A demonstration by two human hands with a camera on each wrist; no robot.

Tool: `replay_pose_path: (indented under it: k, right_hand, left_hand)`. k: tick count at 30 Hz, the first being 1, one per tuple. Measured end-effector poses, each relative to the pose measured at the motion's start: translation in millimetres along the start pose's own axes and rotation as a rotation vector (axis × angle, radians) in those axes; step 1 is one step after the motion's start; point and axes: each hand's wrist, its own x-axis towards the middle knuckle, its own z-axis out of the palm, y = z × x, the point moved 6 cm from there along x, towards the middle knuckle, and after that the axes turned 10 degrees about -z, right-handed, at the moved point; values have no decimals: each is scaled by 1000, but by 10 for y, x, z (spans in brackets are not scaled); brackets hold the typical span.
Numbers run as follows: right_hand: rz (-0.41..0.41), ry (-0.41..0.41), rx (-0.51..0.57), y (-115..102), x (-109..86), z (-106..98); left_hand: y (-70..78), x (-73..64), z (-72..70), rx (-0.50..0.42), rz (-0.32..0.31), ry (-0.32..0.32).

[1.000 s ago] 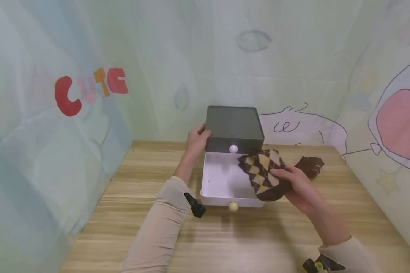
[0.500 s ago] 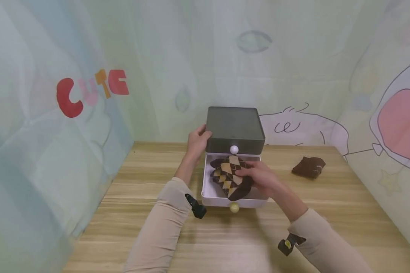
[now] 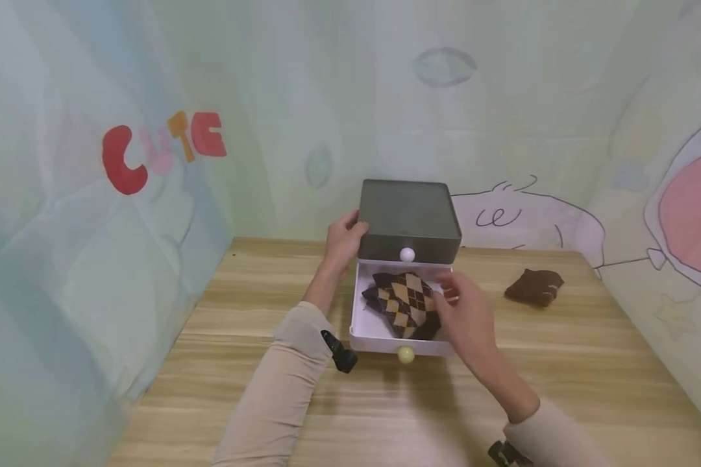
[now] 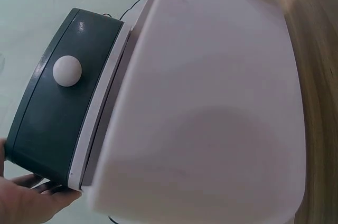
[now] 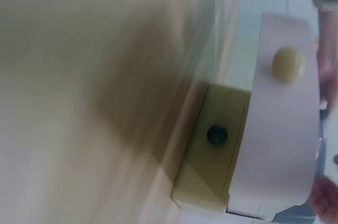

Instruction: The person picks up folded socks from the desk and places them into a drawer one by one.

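Observation:
Argyle-patterned socks (image 3: 405, 301) in brown, tan and yellow lie inside the pulled-out pale pink drawer (image 3: 376, 344) of a small drawer box (image 3: 409, 211). My right hand (image 3: 470, 318) hovers at the drawer's right side with bent, loose fingers, apart from the socks or barely touching their edge. With my left hand (image 3: 343, 243) I grip the box's left side; the thumb is near the front corner. The left wrist view shows that hand (image 4: 31, 200) against the dark green top drawer (image 4: 63, 108). The right hand hides part of the drawer's right wall.
A folded dark brown sock-like bundle (image 3: 535, 287) lies on the wooden table (image 3: 239, 337) to the right. Below the open drawer, a yellow drawer (image 5: 211, 150) with a dark knob is shut. Printed curtains (image 3: 280, 117) stand behind and at both sides.
My right hand has carried the argyle socks leftward into the pink drawer and let go of them, then drawn slightly back. The left hand keeps its place on the box.

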Motion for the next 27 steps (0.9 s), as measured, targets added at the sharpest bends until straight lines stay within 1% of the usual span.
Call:
replay_pose_path:
  k: [2, 4, 6, 7, 10, 11, 13, 16, 19, 22, 27]
  right_hand:
    - [37, 66, 67, -14, -226, -83]
    - [107, 86, 151, -5, -469, -80]
    - [183, 67, 241, 10, -689, 6]
    - [223, 45, 279, 19, -787, 73]
    - [293, -8, 372, 29, -987, 279]
    - [303, -16, 380, 29, -1030, 333]
    - [312, -17, 387, 25, -1079, 418]
    - [285, 12, 382, 2, -1082, 479]
    - [260, 39, 372, -13, -1055, 497]
    - [253, 56, 380, -18, -1025, 501]
    - [215, 76, 394, -57, -946, 476]
  left_hand:
    - [-3, -8, 26, -3, 0, -9]
    - [6, -16, 42, -10, 3, -17]
    - [16, -16, 40, -10, 6, -13]
    - [20, -13, 37, -11, 7, -8]
    - [14, -4, 22, -5, 4, 3]
    - [2, 0, 20, -6, -2, 3]
    - [-17, 6, 17, -6, -13, -4]
    - [-36, 5, 15, -6, -24, -21]
    - [-50, -1, 17, 8, -26, -26]
    - [-46, -2, 18, 24, -20, -22]
    - [-20, -4, 15, 20, -21, -6]
